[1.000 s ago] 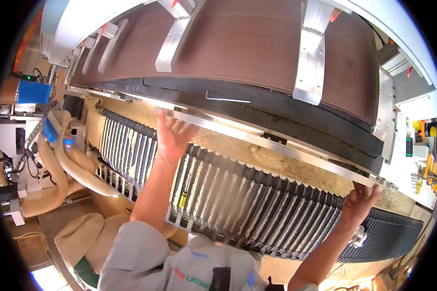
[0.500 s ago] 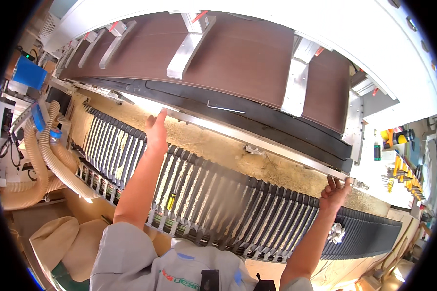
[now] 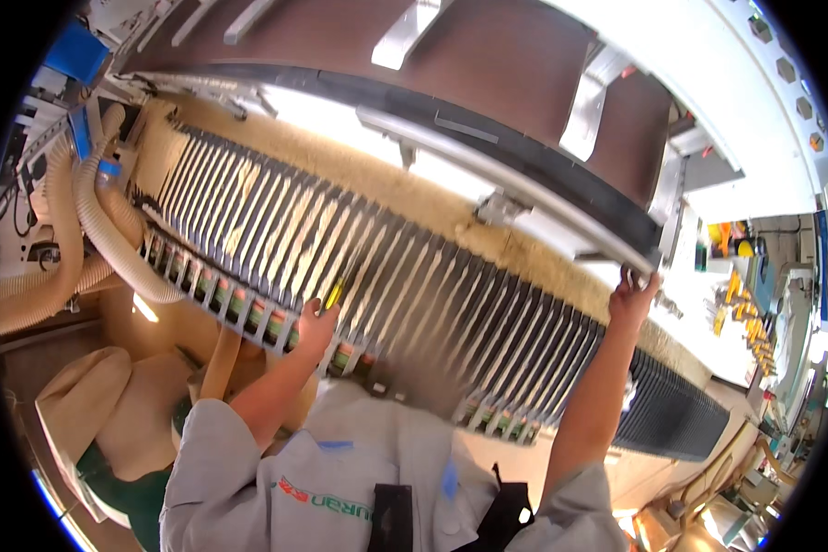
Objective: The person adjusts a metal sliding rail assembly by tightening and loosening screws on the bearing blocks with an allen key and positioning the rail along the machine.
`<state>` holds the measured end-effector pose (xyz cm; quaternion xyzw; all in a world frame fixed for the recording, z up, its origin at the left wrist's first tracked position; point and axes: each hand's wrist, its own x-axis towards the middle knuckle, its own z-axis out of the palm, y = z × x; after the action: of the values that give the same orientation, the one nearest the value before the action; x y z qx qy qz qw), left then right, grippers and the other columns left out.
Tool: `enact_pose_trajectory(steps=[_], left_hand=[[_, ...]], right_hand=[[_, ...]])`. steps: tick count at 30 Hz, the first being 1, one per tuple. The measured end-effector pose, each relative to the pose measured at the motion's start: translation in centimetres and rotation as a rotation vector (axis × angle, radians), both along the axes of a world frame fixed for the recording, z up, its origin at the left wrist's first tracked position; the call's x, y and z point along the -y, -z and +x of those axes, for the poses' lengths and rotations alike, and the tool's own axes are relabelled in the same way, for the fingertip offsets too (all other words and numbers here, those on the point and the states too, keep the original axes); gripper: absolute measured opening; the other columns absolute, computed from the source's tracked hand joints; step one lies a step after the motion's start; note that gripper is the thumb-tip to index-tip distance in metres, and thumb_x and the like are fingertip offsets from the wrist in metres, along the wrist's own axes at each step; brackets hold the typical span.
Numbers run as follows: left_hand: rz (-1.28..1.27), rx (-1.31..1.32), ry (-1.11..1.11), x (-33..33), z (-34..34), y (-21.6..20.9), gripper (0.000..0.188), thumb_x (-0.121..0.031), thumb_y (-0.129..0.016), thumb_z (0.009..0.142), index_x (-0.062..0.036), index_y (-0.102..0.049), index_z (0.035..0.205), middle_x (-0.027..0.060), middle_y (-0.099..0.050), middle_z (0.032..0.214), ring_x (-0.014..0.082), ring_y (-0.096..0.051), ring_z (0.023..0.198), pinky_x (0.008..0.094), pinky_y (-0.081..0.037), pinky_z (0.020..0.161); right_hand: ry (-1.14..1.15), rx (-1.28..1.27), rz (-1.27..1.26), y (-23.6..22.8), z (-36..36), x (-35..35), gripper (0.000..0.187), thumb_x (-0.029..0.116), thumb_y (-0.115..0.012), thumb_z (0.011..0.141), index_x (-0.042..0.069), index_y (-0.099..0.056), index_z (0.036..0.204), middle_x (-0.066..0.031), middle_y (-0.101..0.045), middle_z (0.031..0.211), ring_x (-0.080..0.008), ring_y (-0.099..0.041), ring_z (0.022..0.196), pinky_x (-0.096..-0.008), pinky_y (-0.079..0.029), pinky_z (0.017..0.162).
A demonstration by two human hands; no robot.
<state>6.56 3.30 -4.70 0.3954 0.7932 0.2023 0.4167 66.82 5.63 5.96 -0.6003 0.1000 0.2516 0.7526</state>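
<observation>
Along the far edge of the ribbed black track (image 3: pixel 524 317), a dusty tan ledge (image 3: pixel 313 145) leaves a long lane where a hand could pass, bounded beyond by a metal bar (image 3: pixel 451 155). A bracket (image 3: pixel 501 208) juts into it. The right hand (image 3: pixel 635 299), at the bar's end, closes off the right; the left hand (image 3: pixel 316 324) and a yellow tool (image 3: pixel 335 293) obstruct the near edge, pale hoses (image 3: pixel 101 235) the left end.
</observation>
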Motion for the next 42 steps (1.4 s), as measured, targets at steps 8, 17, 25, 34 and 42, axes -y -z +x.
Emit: enact_pose_trajectory(steps=[8, 17, 25, 34, 42], left_hand=[[-0.82, -0.268, 0.712, 14.4, -7.5, -6.1, 0.05, -0.051, -0.065, 0.077, -0.0028, -0.072, 0.089, 0.0166, -0.071, 0.087, 0.0332, -0.068, 0.087, 0.0423, -0.052, 0.081], [-0.8, 0.394, 0.775, 24.4, -9.3, -7.2, 0.032, -0.031, -0.068, 0.08, 0.0008, -0.07, 0.082, 0.007, -0.065, 0.07, 0.0129, -0.057, 0.06, 0.0323, -0.047, 0.058], [-0.802, 0.366, 0.836, 30.2, 0.1, -7.3, 0.025, -0.026, -0.067, 0.086, -0.0024, -0.066, 0.081, 0.0024, -0.059, 0.066, 0.0116, -0.054, 0.059, 0.0297, -0.044, 0.053], [-0.407, 0.839, -0.395, 14.4, 15.0, 8.0, 0.084, -0.058, -0.061, 0.088, -0.0121, -0.027, 0.149, 0.0183, -0.034, 0.144, 0.0365, -0.04, 0.128, 0.0516, -0.028, 0.112], [-0.286, 0.731, -0.458, 12.5, 14.9, 7.3, 0.046, -0.042, -0.056, 0.093, -0.0102, -0.053, 0.126, 0.0102, -0.055, 0.125, 0.028, -0.053, 0.105, 0.0535, -0.041, 0.095]], right_hand=[[-0.234, -0.112, -0.079, 1.5, 5.6, 2.0, 0.043, 0.048, -0.055, 0.091, 0.008, -0.055, 0.106, -0.0109, -0.069, 0.084, -0.0087, -0.045, 0.046, -0.023, -0.03, 0.037], [-0.4, 0.151, -0.277, -0.2, 3.3, -1.0, 0.022, 0.027, -0.07, 0.087, 0.007, -0.062, 0.085, -0.0042, -0.058, 0.066, -0.0105, -0.041, 0.044, -0.0249, -0.029, 0.035], [-0.743, 0.844, -0.393, 5.7, -3.5, 14.9, 0.024, 0.03, -0.055, 0.092, 0.01, -0.067, 0.098, -0.0055, -0.066, 0.085, -0.0136, -0.048, 0.054, -0.0323, -0.04, 0.049], [-0.36, -0.471, -0.545, 16.4, -18.4, 35.6, 0.045, 0.036, -0.081, 0.078, 0.005, -0.064, 0.105, -0.0106, -0.061, 0.071, -0.0172, -0.053, 0.056, -0.0326, -0.037, 0.044], [-0.177, -0.617, -0.439, 11.5, -18.1, 32.5, 0.044, 0.041, -0.078, 0.081, 0.003, -0.059, 0.089, -0.0063, -0.049, 0.071, -0.0138, -0.035, 0.052, -0.0352, -0.028, 0.046]])
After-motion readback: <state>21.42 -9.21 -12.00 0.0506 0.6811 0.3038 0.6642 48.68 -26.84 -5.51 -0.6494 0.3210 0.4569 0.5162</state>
